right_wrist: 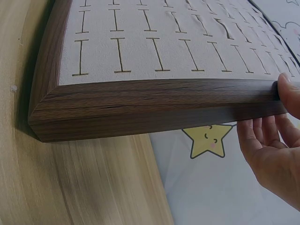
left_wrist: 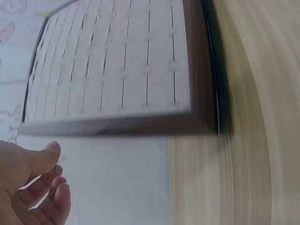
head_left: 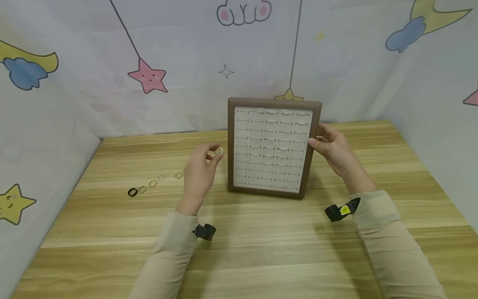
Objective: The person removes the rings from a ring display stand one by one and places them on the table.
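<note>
Nearest you, the wooden table (head_left: 261,257) runs bare and pale between your two sleeves, with its front edge out of view below. Take the ring display tray (head_left: 274,147) as your marker: it stands tilted up on its lower edge near the middle of the table, brown wooden frame around a pale slotted pad.

Your left hand (head_left: 199,172) hovers just left of the tray, thumb and forefinger pinching a small silver ring (head_left: 219,151) — the ring sits close to the frame's left edge but not touching it. The other fingers curl loosely beneath. The left wrist view is blurred and shows only the thumb and fingertips under the tray's frame.

Your right hand (head_left: 332,149) grips the tray's right edge, thumb on the front of the frame (right_wrist: 154,105) and fingers curled behind it, holding the tray propped up.

Further left of the tray, a row of rings (head_left: 154,182) lies on the wood — a black ring (head_left: 132,192) at the far left end, paler ones leading back toward your left hand.

Behind the tray, open table continues to the back edge, where white cloth walls (head_left: 93,83) printed with stars and moons close in on three sides. Open wood also lies right of the tray, up to the cloth.
</note>
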A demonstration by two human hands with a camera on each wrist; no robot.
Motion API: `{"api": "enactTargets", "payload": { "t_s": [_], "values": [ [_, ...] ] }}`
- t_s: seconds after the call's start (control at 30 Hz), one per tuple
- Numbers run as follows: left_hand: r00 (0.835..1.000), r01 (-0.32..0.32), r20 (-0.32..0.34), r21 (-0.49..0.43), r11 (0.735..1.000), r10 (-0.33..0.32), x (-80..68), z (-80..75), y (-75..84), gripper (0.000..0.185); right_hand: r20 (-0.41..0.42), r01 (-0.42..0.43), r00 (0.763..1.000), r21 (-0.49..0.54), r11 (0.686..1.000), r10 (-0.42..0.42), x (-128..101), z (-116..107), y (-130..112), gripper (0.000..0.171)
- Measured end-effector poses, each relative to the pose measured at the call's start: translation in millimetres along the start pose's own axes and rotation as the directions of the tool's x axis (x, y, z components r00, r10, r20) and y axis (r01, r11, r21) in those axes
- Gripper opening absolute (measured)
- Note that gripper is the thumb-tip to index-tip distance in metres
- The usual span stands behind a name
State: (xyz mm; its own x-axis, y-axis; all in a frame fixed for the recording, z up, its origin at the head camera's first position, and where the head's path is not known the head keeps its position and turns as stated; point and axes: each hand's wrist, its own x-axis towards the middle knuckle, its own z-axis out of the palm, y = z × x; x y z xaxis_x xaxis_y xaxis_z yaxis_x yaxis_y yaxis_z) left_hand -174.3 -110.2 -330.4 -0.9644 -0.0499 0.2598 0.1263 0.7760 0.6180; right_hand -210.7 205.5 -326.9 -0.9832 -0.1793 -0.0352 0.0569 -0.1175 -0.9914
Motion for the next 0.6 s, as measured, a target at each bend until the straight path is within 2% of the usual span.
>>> {"api": "enactTargets", "payload": {
  "t_s": [0.3, 0.43, 0.6],
  "values": [
    [0.991, 0.126, -0.059, 0.046, 0.991, -0.123, 0.8, -33.4, -46.0, 0.034, -0.004, 0.012, 1.000, 0.011, 1.000, -0.012, 0.2, -0.7, 1.2, 0.070],
    [0.978, 0.197, -0.083, 0.055, 0.979, -0.192, -1.8, -49.4, -64.9, 0.035, -0.004, 0.007, 1.000, 0.003, 1.000, -0.007, -0.2, -0.8, 1.2, 0.070],
    [0.954, 0.282, -0.123, 0.073, 0.957, -0.272, -6.7, -69.4, -93.7, 0.035, -0.002, 0.007, 1.000, -0.002, 1.000, -0.007, -0.1, -0.6, 1.1, 0.071]
  ]
}}
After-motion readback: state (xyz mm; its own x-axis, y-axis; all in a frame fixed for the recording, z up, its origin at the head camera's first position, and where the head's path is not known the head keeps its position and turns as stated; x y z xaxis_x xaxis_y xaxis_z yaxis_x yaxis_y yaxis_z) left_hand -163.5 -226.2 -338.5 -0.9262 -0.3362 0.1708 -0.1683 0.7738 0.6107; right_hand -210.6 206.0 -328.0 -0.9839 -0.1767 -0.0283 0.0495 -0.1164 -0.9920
